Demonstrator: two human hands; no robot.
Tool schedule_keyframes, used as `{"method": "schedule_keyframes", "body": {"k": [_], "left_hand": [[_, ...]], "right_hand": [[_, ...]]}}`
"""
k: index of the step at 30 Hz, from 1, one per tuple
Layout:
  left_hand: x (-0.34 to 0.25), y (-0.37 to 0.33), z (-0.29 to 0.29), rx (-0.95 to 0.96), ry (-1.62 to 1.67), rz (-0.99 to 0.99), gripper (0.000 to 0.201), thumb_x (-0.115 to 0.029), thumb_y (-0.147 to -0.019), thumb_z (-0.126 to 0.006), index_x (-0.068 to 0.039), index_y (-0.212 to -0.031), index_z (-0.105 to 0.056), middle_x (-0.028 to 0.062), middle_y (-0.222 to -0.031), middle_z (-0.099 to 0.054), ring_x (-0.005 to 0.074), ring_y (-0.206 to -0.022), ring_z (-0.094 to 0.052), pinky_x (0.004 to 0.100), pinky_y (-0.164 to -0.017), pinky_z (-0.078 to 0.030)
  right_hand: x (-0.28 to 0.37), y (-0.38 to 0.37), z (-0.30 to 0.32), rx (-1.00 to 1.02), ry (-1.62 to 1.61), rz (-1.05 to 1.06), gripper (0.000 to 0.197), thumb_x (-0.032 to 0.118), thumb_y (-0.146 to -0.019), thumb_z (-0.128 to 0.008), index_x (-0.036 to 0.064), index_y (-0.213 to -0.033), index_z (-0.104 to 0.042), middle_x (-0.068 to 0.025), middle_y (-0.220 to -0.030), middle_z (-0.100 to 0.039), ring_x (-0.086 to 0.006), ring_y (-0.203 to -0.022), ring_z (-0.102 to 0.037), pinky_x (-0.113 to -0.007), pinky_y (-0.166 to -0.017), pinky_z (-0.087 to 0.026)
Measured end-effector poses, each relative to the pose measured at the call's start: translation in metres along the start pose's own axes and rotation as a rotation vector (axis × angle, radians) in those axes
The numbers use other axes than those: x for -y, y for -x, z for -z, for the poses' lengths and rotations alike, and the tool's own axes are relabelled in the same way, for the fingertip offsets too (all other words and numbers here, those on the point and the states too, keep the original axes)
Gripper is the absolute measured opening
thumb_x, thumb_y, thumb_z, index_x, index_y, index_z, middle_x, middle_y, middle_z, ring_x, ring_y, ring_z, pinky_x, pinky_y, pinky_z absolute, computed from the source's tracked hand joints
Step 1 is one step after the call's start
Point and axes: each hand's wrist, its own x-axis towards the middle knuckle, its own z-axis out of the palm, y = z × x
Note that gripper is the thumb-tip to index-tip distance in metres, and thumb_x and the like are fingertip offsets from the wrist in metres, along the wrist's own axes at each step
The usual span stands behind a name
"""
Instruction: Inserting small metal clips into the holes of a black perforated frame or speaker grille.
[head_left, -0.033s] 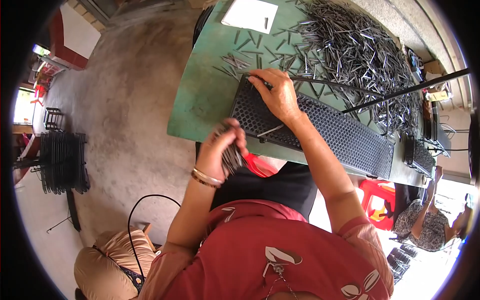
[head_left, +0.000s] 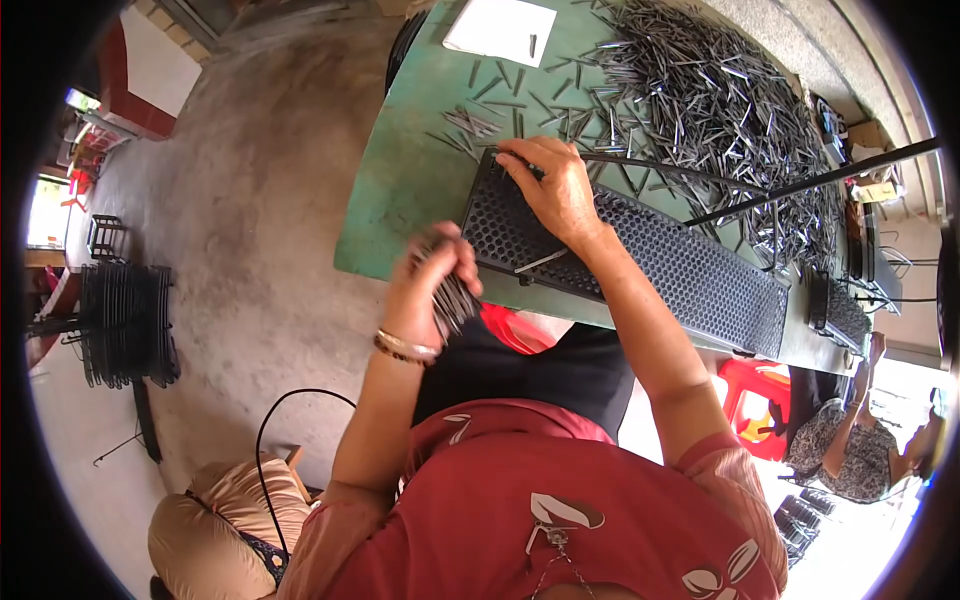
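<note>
My left hand point(head_left: 428, 275), somewhat blurred, is closed around a bundle of thin dark strips point(head_left: 455, 303) just off the near edge of the green table point(head_left: 375, 215). A long black perforated tray point(head_left: 680, 260) lies slantwise along that edge. Over its left end rests my right hand point(head_left: 555, 190), fingers curled and thumb close to them. Something small and dark shows between its thumb and fingers, too hidden to name. One strip point(head_left: 541, 262) lies across the tray's near rim, below my right hand.
A large heap of dark strips point(head_left: 715, 120) covers the table's far right, with loose ones scattered beside it. A white sheet or pad point(head_left: 500, 28) lies at the far edge. Black metal bars point(head_left: 820, 185) cross above the tray. Another person point(head_left: 850, 450) sits at right, near a red stool point(head_left: 752, 405).
My left hand has shifted slightly up and to the left with its bundle of strips. My right hand and the tray stay in place.
</note>
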Motion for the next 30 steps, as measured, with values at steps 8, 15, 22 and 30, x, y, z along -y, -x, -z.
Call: {"method": "schedule_keyframes", "body": {"k": [8,15,22,30], "left_hand": [[0.002,-0.087,0.075,-0.021,-0.937,-0.931,0.029,-0.002,-0.090,-0.056,0.000,-0.116,-0.044,0.0090,-0.085,-0.061,0.0129,-0.077,-0.058,0.0266,-0.072,-0.049],[0.008,-0.088,0.085,-0.222,-1.056,-0.878,0.034,-0.006,-0.084,-0.064,-0.001,-0.114,-0.048,0.0055,-0.079,-0.060,0.0117,-0.070,-0.058,0.0247,-0.066,-0.047],[-0.008,-0.086,0.089,-0.359,-0.478,-0.525,0.014,-0.009,-0.085,-0.064,-0.002,-0.092,-0.055,0.0047,-0.077,-0.060,0.0125,-0.062,-0.059,0.0262,-0.059,-0.050],[-0.027,-0.044,0.069,-0.084,0.311,0.141,0.010,-0.014,-0.089,-0.061,-0.005,-0.090,-0.057,0.0031,-0.081,-0.058,0.0107,-0.068,-0.052,0.0251,-0.060,-0.046]], "right_hand": [[-0.002,0.007,-0.005,0.042,0.234,0.149,0.017,0.019,-0.081,-0.067,0.0090,-0.095,-0.069,-0.0030,-0.089,-0.057,-0.0222,-0.083,-0.053,-0.035,-0.075,-0.040],[0.005,0.007,0.004,-0.004,0.180,0.165,0.017,0.013,-0.081,-0.066,0.0066,-0.097,-0.067,-0.0065,-0.094,-0.058,-0.0243,-0.087,-0.054,-0.036,-0.079,-0.041],[0.044,0.044,0.044,0.281,0.072,0.177,0.026,0.014,-0.075,-0.070,0.0039,-0.099,-0.065,-0.0100,-0.095,-0.057,-0.0274,-0.086,-0.055,-0.038,-0.076,-0.046],[0.044,0.089,0.042,0.331,0.243,0.244,0.027,0.012,-0.072,-0.070,0.0049,-0.098,-0.064,-0.0069,-0.095,-0.055,-0.0236,-0.085,-0.054,-0.034,-0.076,-0.046]]}}
